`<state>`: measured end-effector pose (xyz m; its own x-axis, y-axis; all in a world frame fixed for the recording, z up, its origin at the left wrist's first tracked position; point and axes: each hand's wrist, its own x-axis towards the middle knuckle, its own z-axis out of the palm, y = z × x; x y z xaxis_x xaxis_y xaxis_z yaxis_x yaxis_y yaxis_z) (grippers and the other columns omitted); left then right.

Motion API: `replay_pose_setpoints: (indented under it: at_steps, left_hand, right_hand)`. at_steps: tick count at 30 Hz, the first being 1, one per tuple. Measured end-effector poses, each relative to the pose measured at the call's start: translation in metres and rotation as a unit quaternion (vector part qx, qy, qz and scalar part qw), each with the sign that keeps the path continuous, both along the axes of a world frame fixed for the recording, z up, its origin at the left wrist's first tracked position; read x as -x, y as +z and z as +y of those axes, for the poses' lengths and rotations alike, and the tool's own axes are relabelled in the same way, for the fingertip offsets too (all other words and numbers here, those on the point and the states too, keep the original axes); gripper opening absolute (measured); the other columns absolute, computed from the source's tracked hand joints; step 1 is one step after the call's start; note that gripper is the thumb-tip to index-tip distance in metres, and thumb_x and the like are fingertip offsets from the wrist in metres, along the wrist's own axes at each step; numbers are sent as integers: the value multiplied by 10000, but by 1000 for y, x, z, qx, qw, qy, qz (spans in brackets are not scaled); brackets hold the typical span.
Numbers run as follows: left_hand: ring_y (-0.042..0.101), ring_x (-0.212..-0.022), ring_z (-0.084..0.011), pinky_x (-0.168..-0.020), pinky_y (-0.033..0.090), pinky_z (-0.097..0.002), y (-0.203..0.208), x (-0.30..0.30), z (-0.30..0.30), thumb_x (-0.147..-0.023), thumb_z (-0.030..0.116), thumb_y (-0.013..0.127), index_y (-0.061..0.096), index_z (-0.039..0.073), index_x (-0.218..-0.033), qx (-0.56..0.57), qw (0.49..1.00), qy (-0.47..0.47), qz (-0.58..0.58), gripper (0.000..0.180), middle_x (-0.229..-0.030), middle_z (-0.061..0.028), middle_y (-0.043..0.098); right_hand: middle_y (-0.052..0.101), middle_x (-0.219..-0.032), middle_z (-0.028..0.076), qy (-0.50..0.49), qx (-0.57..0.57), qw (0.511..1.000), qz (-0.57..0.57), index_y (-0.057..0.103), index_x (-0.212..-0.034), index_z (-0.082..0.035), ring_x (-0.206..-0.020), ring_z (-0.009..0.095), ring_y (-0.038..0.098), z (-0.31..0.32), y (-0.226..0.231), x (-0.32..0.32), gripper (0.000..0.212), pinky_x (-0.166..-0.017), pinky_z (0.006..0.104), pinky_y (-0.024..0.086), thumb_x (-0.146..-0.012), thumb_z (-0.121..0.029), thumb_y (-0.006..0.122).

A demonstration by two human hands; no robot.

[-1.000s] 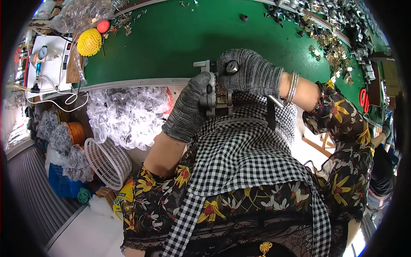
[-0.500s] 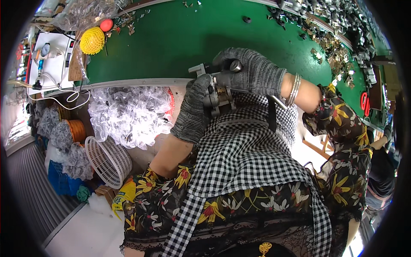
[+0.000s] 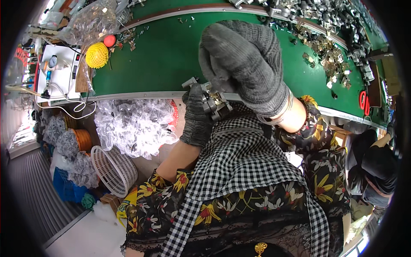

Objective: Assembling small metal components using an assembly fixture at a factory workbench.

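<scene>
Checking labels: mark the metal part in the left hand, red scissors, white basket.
Metal part [image 3: 210, 105]: head view, grey body.
Red scissors [image 3: 364, 103]: head view, handles.
White basket [image 3: 127, 167]: head view, side wall.

The fingertips of the right hand [image 3: 242, 62] are turned out of sight, so whether anything is held there cannot be told. One side of the metal part [image 3: 217, 103] is covered by the left hand [image 3: 197, 113]. A stretch of the green worktop [image 3: 150, 64] is blocked by the right hand. The heap of grey parts [image 3: 325, 17] is cut off by the upper edge, and a co-worker [image 3: 379, 162] is cropped by the dark right rim. The reading on the gauge [image 3: 52, 61] is too small to be made out.
</scene>
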<state>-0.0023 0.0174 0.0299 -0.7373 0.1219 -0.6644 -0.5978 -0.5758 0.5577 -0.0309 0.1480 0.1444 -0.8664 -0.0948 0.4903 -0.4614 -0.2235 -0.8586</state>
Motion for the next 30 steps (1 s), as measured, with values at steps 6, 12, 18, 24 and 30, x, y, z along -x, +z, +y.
replay_pose_setpoints:
  at_steps: [6,12,18,24,30]
  left_hand:
    - [640,-747,-220,-606,587,-366,-6,0,-12,-873,277,515,483,55,-1022,-3,1000,-13,9,269,-881,-105,594]
    - [593,-938,-238,-858,486,-475,-13,-4,-12,-851,561,520,494,166,-1227,-39,995,-96,5,546,-1054,-66,604]
    - [640,-814,-215,-606,584,-361,-2,-4,-16,-868,398,557,451,66,-1108,48,997,-52,-8,423,-1005,-128,578]
    - [626,-927,-250,-720,578,-421,6,-5,-8,-882,391,547,458,59,-1154,-3,998,-69,12,438,-1085,-119,577]
    - [624,-866,-253,-730,577,-418,-2,1,2,-892,414,522,486,33,-1156,28,995,-93,7,465,-1019,-133,582]
  right_hand:
    - [559,-755,76,87,14,995,-49,540,-875,-21,-651,131,524,14,-29,17,206,-532,225,431,-895,-225,570]
    - [662,-955,123,30,80,996,-39,611,-1084,13,-949,180,627,-2,-86,-5,343,-795,255,534,-853,-241,635]
    - [526,-591,63,98,134,984,-62,591,-791,23,-393,76,430,6,1,-7,283,-340,194,293,-932,-206,503]
    - [647,-987,144,-138,-55,986,78,646,-1051,-37,-833,228,639,-15,-64,1,294,-726,265,515,-818,-216,674]
    - [650,-809,140,-108,97,989,14,655,-937,-16,-777,222,637,17,-60,-7,291,-635,280,524,-773,-254,686]
